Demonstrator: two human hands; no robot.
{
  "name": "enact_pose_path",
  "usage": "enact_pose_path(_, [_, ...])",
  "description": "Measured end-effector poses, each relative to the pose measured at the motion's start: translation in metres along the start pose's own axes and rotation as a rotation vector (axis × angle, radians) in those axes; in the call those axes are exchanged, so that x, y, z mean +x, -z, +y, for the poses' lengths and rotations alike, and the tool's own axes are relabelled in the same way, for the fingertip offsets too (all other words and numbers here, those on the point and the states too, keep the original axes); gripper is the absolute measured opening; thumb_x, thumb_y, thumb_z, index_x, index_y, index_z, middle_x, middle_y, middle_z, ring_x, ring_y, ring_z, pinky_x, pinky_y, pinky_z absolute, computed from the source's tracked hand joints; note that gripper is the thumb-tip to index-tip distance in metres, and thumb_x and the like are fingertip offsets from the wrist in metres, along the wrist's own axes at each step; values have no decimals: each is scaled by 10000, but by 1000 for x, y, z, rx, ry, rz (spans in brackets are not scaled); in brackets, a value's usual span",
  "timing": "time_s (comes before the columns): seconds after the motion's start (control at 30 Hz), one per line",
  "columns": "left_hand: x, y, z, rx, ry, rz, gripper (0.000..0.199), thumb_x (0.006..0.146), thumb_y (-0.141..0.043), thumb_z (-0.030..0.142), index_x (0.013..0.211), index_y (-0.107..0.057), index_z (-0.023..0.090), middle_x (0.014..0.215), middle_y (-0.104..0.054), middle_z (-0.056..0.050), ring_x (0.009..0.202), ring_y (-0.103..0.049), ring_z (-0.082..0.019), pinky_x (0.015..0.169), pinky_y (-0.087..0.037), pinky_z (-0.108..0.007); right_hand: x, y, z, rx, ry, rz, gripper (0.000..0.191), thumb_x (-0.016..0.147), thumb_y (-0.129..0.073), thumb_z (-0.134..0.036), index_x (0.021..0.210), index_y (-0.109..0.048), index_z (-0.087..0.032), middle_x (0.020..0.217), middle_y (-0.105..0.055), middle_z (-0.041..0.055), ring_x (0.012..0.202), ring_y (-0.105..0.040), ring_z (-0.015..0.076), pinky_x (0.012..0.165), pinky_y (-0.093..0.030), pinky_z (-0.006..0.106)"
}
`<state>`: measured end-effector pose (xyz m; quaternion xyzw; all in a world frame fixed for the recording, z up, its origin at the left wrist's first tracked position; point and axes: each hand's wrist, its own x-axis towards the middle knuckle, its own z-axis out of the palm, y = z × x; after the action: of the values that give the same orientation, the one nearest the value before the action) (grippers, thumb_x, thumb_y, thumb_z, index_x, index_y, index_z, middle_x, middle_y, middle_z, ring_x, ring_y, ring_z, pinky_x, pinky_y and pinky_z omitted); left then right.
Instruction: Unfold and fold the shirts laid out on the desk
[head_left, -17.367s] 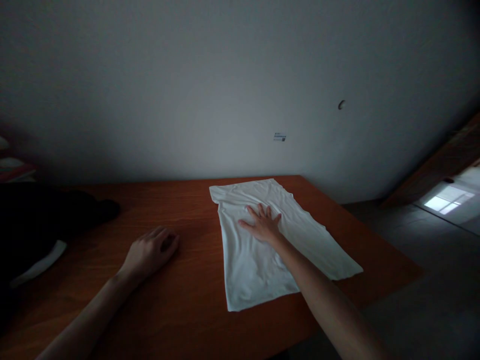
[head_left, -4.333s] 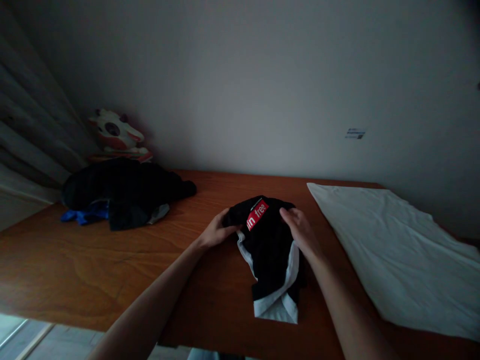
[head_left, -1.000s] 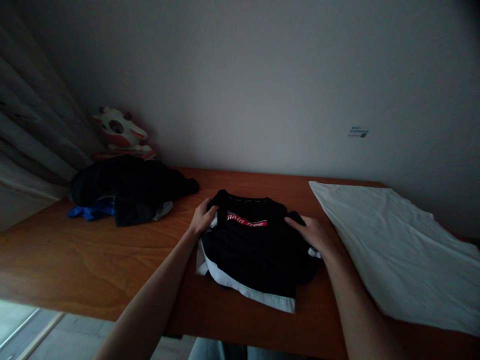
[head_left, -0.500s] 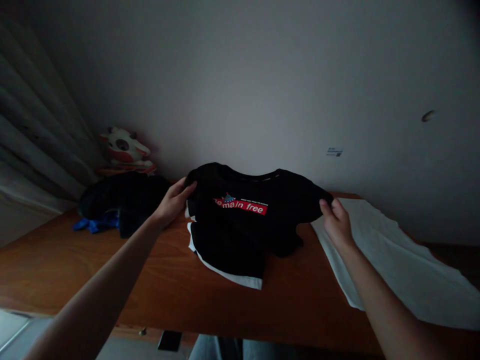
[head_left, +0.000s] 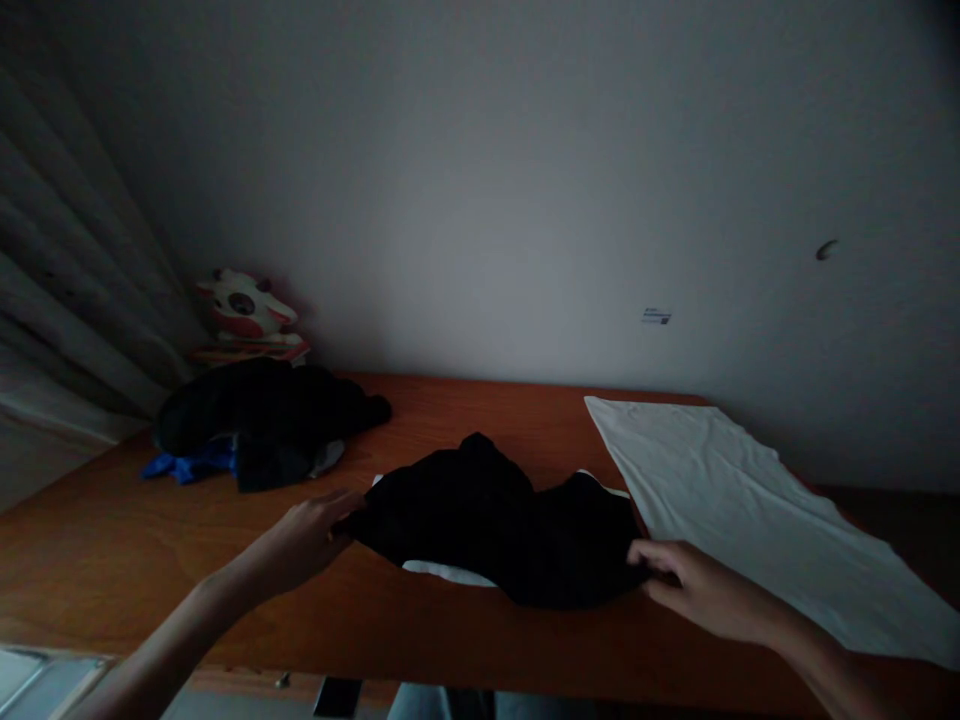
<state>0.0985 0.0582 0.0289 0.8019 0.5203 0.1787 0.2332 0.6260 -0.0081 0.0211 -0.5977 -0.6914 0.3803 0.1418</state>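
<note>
Black shirt (head_left: 480, 520) is down from its raised hold to low at the table (head_left: 187, 560), left of the white cloth (head_left: 720, 500), print hidden, left hand (head_left: 311, 535) and right hand (head_left: 694, 585) each pinched closed on an end, fabric bunched, not flat.

The black shirt (head_left: 480, 525) has come down, its red print now hidden.
</note>
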Motion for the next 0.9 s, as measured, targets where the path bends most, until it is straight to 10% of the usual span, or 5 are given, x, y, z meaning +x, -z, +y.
enact_pose_path(0.13, [38, 38, 4, -337, 140, -129, 257, 785, -647, 396, 982, -664, 232, 613, -656, 19, 523, -664, -197, 495, -530, -281, 19, 33, -22, 421, -132, -264, 271, 753, -637, -348, 977, -695, -208, 650, -718, 42, 615, -706, 236, 598, -562, 350])
enact_pose_path(0.3, [129, 55, 21, -572, -45, 625, 503, 799, -678, 470, 1209, -594, 191, 1166, -700, -107, 1042, -683, -223, 891, -571, -364, 106, 51, -44, 695, 179, 574, 444, 714, -693, -372, 1138, -640, -251, 1214, -702, 123, 1191, -662, 270, 1010, -532, 452])
enact_pose_path(0.4, [147, 32, 31, -503, -69, 693, 527, 843, -622, 457, 1290, -548, 187, 1313, -632, -141, 1144, -650, -243, 982, -539, -418, 134, 31, -42, 474, 169, 822, 555, 754, -670, -451, 1269, -594, -257, 1359, -620, 139, 1277, -597, 291, 1068, -477, 509])
enact_pose_path(0.67, [35, -82, 19, 170, -173, 389, 372, 886, -653, 452, 1197, -671, 249, 1308, -663, -118, 1174, -649, -308, 1018, -539, -489, 86, -97, -44, 36, 323, 721, 330, 939, -576, -530, 942, -696, -223, 979, -711, 103, 928, -683, 256, 880, -563, 434])
enact_pose_path(0.9, [-10, -107, 18, 209, -240, 184, 546, 846, -699, 369, 1378, -602, 293, 1417, -627, -111, 1289, -596, -327, 1071, -530, -501, 77, -174, -63, -154, 354, 640, 349, 854, -714, -471, 1161, -696, -307, 1192, -688, 94, 1068, -683, 326, 903, -573, 507])
